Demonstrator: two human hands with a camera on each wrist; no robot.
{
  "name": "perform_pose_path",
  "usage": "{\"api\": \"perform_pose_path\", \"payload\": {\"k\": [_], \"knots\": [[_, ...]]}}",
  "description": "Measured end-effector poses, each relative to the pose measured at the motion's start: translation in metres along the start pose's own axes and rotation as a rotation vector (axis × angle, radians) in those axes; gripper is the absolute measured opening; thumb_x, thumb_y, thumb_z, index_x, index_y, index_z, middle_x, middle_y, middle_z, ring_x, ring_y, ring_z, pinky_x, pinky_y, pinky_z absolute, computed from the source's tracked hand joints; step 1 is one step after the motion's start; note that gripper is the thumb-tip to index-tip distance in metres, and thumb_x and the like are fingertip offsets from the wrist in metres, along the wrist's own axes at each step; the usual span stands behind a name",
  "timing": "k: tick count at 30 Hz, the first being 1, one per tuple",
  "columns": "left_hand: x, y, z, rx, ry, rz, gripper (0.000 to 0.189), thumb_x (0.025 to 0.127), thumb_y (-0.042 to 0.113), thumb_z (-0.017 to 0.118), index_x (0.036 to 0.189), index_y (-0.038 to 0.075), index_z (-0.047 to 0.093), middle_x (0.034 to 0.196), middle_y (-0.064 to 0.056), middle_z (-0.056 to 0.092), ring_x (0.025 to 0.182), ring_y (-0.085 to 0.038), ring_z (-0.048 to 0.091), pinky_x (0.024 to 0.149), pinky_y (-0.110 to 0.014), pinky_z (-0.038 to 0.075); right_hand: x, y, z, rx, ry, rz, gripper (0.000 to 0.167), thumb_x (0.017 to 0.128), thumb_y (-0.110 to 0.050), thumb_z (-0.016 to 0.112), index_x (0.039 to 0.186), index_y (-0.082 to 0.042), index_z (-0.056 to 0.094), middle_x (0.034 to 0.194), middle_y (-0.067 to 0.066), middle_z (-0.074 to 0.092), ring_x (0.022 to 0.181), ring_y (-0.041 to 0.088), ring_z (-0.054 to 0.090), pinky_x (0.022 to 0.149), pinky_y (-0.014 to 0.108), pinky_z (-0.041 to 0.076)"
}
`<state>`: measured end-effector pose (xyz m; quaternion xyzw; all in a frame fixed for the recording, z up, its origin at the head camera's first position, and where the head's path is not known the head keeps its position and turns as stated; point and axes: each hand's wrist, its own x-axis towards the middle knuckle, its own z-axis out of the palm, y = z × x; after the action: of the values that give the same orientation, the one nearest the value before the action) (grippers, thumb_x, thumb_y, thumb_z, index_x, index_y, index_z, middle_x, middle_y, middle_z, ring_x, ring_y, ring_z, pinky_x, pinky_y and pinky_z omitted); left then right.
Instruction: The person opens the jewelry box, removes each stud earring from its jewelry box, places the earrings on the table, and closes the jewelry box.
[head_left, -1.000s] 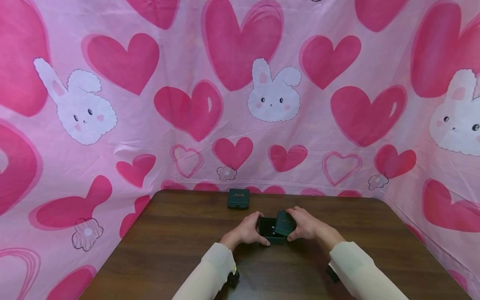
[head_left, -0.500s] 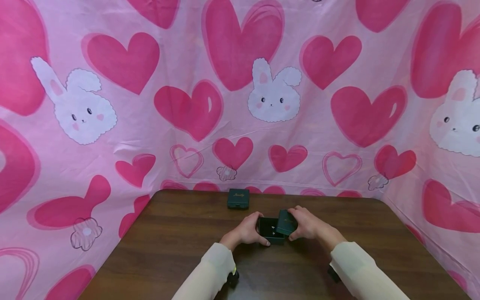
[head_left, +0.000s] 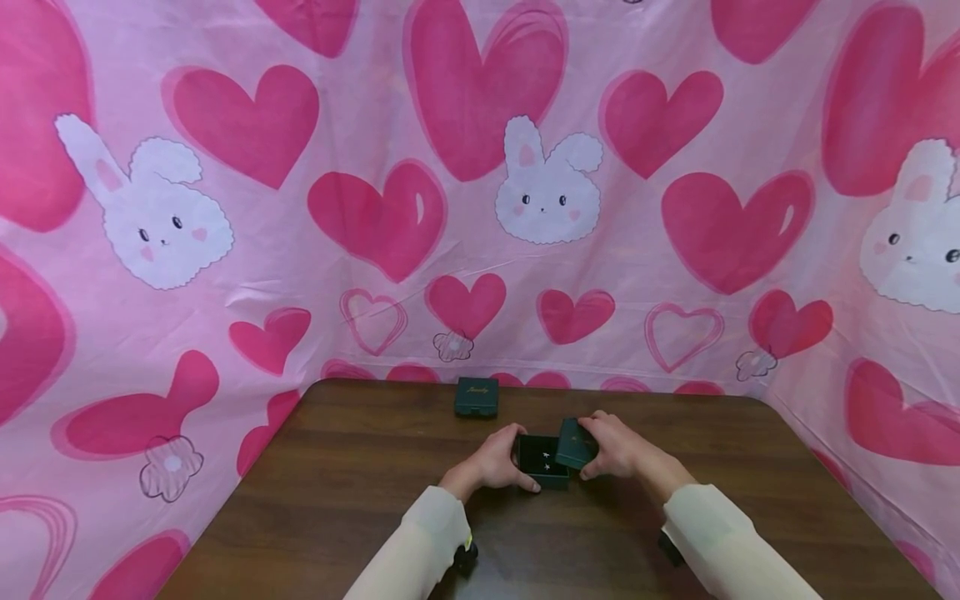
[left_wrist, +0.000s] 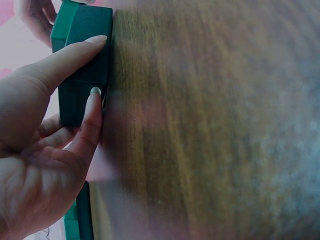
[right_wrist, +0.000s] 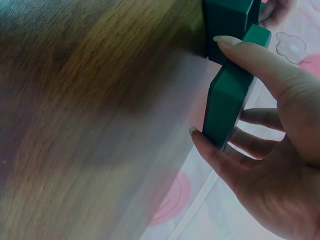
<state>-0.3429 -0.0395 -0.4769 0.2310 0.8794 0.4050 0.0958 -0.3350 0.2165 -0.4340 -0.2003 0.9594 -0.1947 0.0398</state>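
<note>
A dark green jewelry box base (head_left: 551, 482) sits on the table, with two small silvery star-shaped pieces (head_left: 547, 461) on its black lining. My left hand (head_left: 495, 460) grips the base from the left; in the left wrist view, thumb and fingers lie along the sides of the box (left_wrist: 75, 107). The matching lid (head_left: 574, 443) is tilted over the base's right side, held by my right hand (head_left: 617, 448). In the right wrist view, thumb and fingers span the lid (right_wrist: 222, 105), whose upper end is close against the base (right_wrist: 227, 22); whether they touch I cannot tell.
Another dark green box (head_left: 476, 397), closed and with gold lettering, stands near the table's back edge, behind my left hand. The brown wooden table (head_left: 360, 467) meets a pink cloth (head_left: 465, 217) printed with hearts and rabbits at the back and sides.
My right hand has shifted the lid slightly to the right, so more of the base's black inside shows. The left hand and the base have stayed in place.
</note>
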Motion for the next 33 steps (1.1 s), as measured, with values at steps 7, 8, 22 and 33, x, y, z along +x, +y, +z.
{"api": "perform_pose_path", "payload": {"k": [7,8,22,33], "knots": [[-0.0014,-0.0021,-0.0013,0.006,-0.005,-0.002,0.074,0.072,0.017,0.095,0.130,0.008,0.049,0.104,-0.004,0.057,0.090,-0.016,0.053,0.080,-0.031,0.050,-0.0017,0.0016,0.0011,-0.001,0.000,0.019,0.084,0.070,-0.023,0.095,0.139,0.006,0.055,0.129,0.019,0.055,0.112,0.033,0.051,0.099,0.055,0.050],[-0.0015,-0.0024,-0.0014,0.006,-0.006,-0.003,0.074,0.073,0.017,0.094,0.131,0.008,0.049,0.105,-0.004,0.057,0.091,-0.016,0.053,0.080,-0.031,0.050,-0.0020,0.0014,0.0011,-0.002,-0.001,0.020,0.084,0.070,-0.023,0.095,0.139,0.006,0.055,0.129,0.019,0.055,0.112,0.034,0.051,0.099,0.056,0.050],[-0.0072,-0.0033,-0.0005,-0.003,-0.012,0.008,0.075,0.072,0.016,0.095,0.131,0.006,0.049,0.104,-0.004,0.056,0.090,-0.017,0.053,0.079,-0.031,0.049,-0.0062,-0.0029,0.0036,-0.007,0.008,0.044,0.084,0.071,-0.025,0.095,0.138,0.006,0.055,0.129,0.019,0.055,0.112,0.033,0.052,0.098,0.055,0.050],[-0.0065,-0.0069,0.0026,0.022,0.000,0.012,0.075,0.070,0.018,0.096,0.128,0.008,0.050,0.096,-0.001,0.053,0.084,-0.015,0.051,0.074,-0.029,0.046,-0.0101,-0.0068,0.0053,-0.020,0.019,0.060,0.085,0.071,-0.025,0.095,0.138,0.008,0.054,0.126,0.020,0.056,0.110,0.033,0.052,0.096,0.054,0.051]]}}
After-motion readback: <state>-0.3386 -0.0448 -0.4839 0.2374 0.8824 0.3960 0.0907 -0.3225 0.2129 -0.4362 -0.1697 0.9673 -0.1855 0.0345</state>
